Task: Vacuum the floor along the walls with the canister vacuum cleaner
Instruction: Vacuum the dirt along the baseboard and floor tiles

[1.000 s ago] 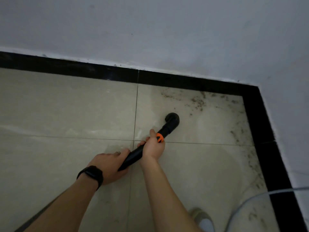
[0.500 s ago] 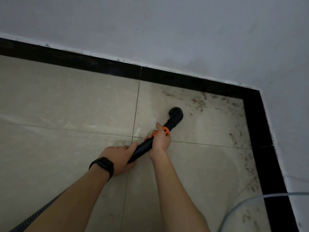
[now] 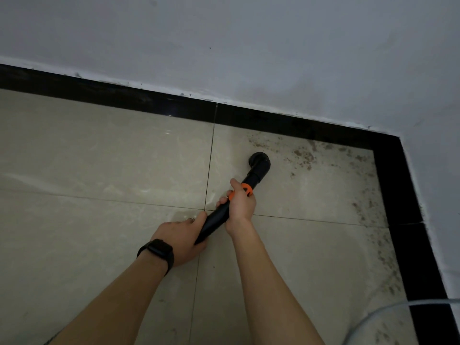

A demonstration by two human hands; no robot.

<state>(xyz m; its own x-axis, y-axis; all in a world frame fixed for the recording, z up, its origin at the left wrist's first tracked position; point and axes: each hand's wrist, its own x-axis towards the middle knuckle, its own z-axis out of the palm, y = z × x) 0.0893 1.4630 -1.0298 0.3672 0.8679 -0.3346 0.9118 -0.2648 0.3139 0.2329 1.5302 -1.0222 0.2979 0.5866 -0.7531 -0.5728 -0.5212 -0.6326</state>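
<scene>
From a head-worn view looking down at a pale tiled floor [image 3: 99, 170] in a room corner, we saw a person's two bare arms reaching forward. The left hand [image 3: 181, 239], with a dark band on its wrist, had its grip wrapped round the lower end of the black vacuum wand [image 3: 216, 220]. The right hand [image 3: 240, 205] had its grip curled round the wand higher up, at the orange collar [image 3: 246, 189]. Over the last second the nozzle [image 3: 259, 161] had crept forward from near the tile joint toward the black skirting [image 3: 286, 120] under the far wall, its mouth down on the floor. Dark specks of dirt [image 3: 302, 158] lay just to its right and ran down the right-hand skirting. We judged the corner strip largely undone. A pale cable [image 3: 373, 317] curved across the lower right.
</scene>
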